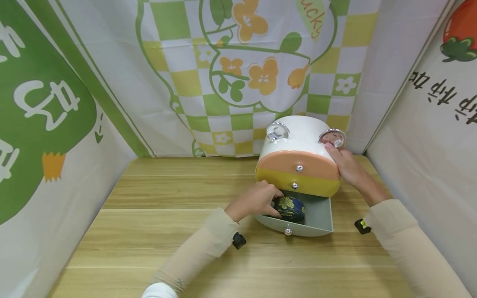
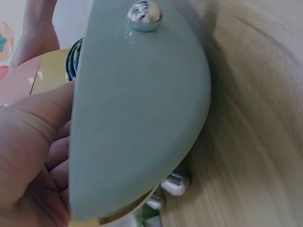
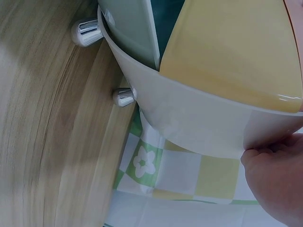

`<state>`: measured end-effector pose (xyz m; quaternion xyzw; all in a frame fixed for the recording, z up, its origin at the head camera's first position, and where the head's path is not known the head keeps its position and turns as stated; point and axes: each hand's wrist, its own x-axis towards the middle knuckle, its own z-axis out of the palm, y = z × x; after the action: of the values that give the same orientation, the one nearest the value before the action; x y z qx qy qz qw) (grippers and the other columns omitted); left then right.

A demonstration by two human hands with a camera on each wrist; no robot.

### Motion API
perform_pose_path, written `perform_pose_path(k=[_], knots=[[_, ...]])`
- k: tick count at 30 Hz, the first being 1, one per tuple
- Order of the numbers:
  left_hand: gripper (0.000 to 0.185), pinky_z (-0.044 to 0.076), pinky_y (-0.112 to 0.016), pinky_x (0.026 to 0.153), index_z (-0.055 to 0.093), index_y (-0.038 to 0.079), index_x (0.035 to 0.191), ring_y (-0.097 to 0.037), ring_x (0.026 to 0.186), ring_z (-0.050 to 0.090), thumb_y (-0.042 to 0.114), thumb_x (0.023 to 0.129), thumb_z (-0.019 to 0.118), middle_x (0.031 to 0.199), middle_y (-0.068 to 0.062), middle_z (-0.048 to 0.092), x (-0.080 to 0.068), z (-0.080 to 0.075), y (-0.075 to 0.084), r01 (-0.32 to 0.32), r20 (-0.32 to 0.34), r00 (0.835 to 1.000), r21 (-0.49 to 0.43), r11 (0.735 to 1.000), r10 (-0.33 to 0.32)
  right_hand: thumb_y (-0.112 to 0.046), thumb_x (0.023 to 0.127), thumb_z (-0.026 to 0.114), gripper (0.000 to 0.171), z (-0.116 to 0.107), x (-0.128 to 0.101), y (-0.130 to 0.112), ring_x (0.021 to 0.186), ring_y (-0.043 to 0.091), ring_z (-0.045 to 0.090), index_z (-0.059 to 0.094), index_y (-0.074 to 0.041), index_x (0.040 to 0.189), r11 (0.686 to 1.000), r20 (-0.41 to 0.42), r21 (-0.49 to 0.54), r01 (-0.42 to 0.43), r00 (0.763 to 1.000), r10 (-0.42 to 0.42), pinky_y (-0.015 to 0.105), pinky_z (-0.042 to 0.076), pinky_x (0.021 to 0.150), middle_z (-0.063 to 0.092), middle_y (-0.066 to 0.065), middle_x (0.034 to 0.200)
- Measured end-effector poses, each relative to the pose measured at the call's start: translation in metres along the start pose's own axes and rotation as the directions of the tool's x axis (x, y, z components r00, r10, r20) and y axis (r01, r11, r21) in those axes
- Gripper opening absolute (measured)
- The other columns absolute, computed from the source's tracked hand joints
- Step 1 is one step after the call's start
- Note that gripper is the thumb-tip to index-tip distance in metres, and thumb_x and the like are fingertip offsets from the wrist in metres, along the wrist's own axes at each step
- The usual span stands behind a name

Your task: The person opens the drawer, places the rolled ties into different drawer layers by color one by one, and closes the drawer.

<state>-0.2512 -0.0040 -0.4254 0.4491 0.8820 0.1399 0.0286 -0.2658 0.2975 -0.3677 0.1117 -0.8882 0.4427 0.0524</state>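
Observation:
A rounded storage box has a white shell and peach and yellow drawers. Its grey-green bottom drawer is pulled out. Inside that drawer lies a dark blue rolled-up necktie with gold leaves. My left hand reaches over the drawer's left side, thumb and fingers curled about the roll's left end. In the left wrist view the drawer front hides its fingertips. My right hand holds the box's right side, thumb up by the silver-rimmed right eye. The right wrist view shows its fingers against the white shell.
The box stands on a wood-grain table, towards the back right. Behind it hangs a green and yellow checked cloth. Printed panels flank the table left and right. Silver feet support the box.

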Motion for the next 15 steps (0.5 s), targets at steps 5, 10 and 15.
perform_pose_path(k=[5, 10, 15], knots=[[0.034, 0.028, -0.02, 0.056, 0.078, 0.018, 0.097, -0.005, 0.058, 0.034, 0.042, 0.079, 0.093, 0.061, 0.012, 0.039, 0.005, 0.009, 0.002, 0.018, 0.019, 1.0, 0.034, 0.999, -0.019, -0.045, 0.114, 0.028, 0.062, 0.0, 0.001, 0.0, 0.076, 0.005, 0.063, 0.066, 0.005, 0.114, 1.0, 0.023, 0.016, -0.004, 1.0, 0.004, 0.023, 0.048, 0.082, 0.066, -0.01, 0.074], [0.036, 0.035, -0.019, 0.06, 0.081, 0.017, 0.104, -0.003, 0.059, 0.04, 0.04, 0.079, 0.094, 0.066, 0.01, 0.059, 0.007, 0.016, 0.003, 0.031, 0.025, 0.999, 0.038, 0.999, -0.032, -0.042, 0.114, 0.028, 0.061, 0.0, 0.001, 0.003, 0.082, 0.002, 0.061, 0.063, 0.006, 0.127, 1.0, 0.015, 0.014, -0.003, 1.0, 0.003, 0.023, 0.045, 0.087, 0.065, -0.01, 0.079], [0.037, 0.038, -0.021, 0.063, 0.08, 0.014, 0.102, -0.004, 0.061, 0.042, 0.04, 0.079, 0.094, 0.067, 0.01, 0.056, 0.008, 0.018, 0.004, 0.069, 0.055, 0.996, 0.055, 0.996, -0.072, -0.042, 0.114, 0.029, 0.061, 0.0, 0.002, 0.004, 0.088, 0.001, 0.059, 0.06, 0.006, 0.136, 1.0, 0.004, -0.004, -0.016, 1.0, 0.016, 0.027, 0.043, 0.093, 0.066, -0.002, 0.089]])
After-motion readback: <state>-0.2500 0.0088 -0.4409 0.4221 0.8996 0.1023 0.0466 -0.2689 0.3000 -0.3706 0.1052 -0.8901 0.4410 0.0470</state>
